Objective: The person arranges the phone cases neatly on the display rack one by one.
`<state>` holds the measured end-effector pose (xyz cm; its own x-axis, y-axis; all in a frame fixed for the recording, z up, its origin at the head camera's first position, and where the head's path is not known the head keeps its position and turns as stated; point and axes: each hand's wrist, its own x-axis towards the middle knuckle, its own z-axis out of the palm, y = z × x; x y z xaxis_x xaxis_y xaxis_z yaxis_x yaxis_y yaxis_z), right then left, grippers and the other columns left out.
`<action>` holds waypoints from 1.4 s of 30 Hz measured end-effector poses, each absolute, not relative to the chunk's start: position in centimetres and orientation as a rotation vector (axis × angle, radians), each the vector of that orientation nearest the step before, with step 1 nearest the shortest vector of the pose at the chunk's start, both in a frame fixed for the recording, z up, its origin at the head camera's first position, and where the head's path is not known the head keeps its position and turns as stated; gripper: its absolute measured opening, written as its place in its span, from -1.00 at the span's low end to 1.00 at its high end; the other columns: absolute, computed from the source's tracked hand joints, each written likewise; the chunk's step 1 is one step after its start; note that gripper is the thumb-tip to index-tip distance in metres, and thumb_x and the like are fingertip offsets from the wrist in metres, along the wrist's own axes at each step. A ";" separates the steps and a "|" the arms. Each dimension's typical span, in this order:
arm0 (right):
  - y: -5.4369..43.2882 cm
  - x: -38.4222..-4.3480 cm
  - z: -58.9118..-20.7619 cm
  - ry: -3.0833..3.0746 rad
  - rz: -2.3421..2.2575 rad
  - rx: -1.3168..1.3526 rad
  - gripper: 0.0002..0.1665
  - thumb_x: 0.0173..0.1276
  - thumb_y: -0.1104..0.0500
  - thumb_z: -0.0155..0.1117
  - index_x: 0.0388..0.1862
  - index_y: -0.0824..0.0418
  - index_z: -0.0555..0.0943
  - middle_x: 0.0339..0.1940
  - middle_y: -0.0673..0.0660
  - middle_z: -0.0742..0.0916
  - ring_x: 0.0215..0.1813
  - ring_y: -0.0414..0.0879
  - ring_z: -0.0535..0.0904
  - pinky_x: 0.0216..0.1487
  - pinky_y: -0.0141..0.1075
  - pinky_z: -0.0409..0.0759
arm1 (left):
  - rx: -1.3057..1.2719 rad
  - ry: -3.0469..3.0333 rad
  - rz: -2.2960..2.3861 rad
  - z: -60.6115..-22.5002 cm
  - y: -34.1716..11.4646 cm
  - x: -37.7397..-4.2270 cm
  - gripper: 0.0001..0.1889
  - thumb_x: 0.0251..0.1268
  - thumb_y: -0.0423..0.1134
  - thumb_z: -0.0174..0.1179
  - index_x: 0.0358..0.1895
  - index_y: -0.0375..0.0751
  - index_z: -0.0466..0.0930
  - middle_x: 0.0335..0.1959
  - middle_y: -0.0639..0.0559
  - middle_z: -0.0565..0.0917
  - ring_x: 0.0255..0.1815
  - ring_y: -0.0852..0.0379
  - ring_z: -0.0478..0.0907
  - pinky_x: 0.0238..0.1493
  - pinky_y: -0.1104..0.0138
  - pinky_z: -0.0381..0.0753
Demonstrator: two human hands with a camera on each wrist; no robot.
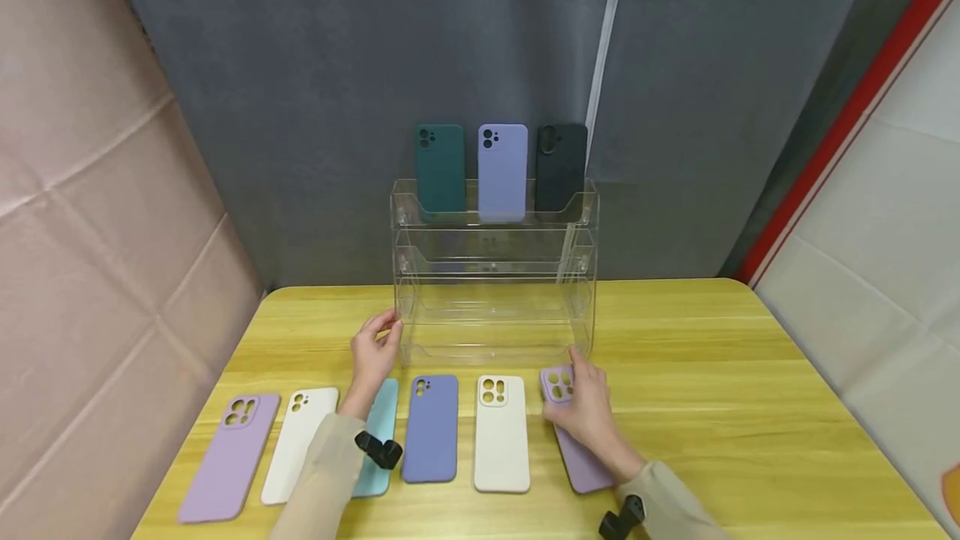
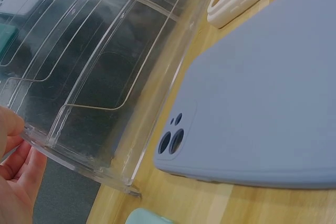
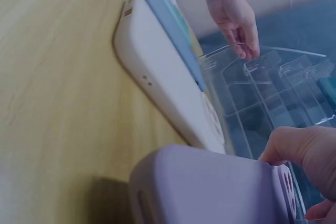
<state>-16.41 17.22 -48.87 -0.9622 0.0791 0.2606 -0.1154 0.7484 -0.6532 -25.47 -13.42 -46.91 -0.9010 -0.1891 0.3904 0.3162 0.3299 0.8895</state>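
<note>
A clear acrylic tiered rack [image 1: 493,350] stands at the back of the table. My left hand [image 1: 375,354] pinches its left side edge between thumb and fingers, as the left wrist view shows at close range. My right hand [image 1: 590,411] holds a purple phone case [image 1: 583,463] by its sides, near the camera cutouts, in front of the rack's right corner. In the right wrist view a shadow lies beside the lower end of this case. Upright on the top tier are a dark green case [image 1: 441,165], a lavender case [image 1: 502,169] and a black case [image 1: 561,169].
Along the table [image 1: 697,407] lie a light purple case [image 1: 231,461], a white case [image 1: 294,461], a light blue case [image 1: 378,461] partly behind my left arm, a blue-violet case [image 1: 431,432] and a cream case [image 1: 502,440]. A grey curtain [image 1: 300,107] hangs behind.
</note>
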 end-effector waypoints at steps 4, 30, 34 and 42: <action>17.1 -16.3 -48.0 -2.651 1.041 0.056 0.07 -0.32 0.31 0.44 0.30 0.47 0.25 0.09 0.48 0.49 0.08 0.30 0.37 0.09 0.18 0.39 | -0.114 -2.170 -1.591 -48.3 -13.8 -26.4 -0.75 0.24 -0.47 0.16 -0.03 -0.51 0.58 -0.17 -0.29 0.61 -0.12 -0.15 0.55 -0.16 0.45 0.63; 14.8 -20.1 -39.7 -2.424 1.097 0.312 0.05 -0.24 0.31 0.42 0.33 0.43 0.23 0.21 0.39 0.44 0.13 0.22 0.32 0.14 0.04 0.33 | -0.127 -2.143 -1.585 -48.5 -13.7 -26.5 -0.76 0.22 -0.50 0.15 -0.05 -0.52 0.58 -0.18 -0.30 0.61 -0.14 -0.15 0.55 -0.19 0.43 0.65; 14.2 -21.1 -38.7 -2.434 1.113 0.307 0.03 -0.21 0.28 0.41 0.34 0.40 0.24 0.16 0.37 0.46 0.08 0.19 0.33 0.06 0.01 0.37 | -0.126 -2.138 -1.588 -48.4 -13.7 -26.5 -0.76 0.22 -0.49 0.17 -0.06 -0.52 0.59 -0.19 -0.29 0.62 -0.15 -0.15 0.56 -0.19 0.43 0.64; 12.7 -23.5 -37.0 -2.416 1.144 0.352 0.02 -0.17 0.25 0.39 0.35 0.38 0.23 0.21 0.35 0.43 0.08 0.14 0.31 0.02 -0.03 0.39 | -0.136 -2.120 -1.562 -48.3 -13.7 -26.4 -0.77 0.19 -0.52 0.17 -0.08 -0.54 0.59 -0.20 -0.31 0.62 -0.16 -0.18 0.58 -0.19 0.40 0.65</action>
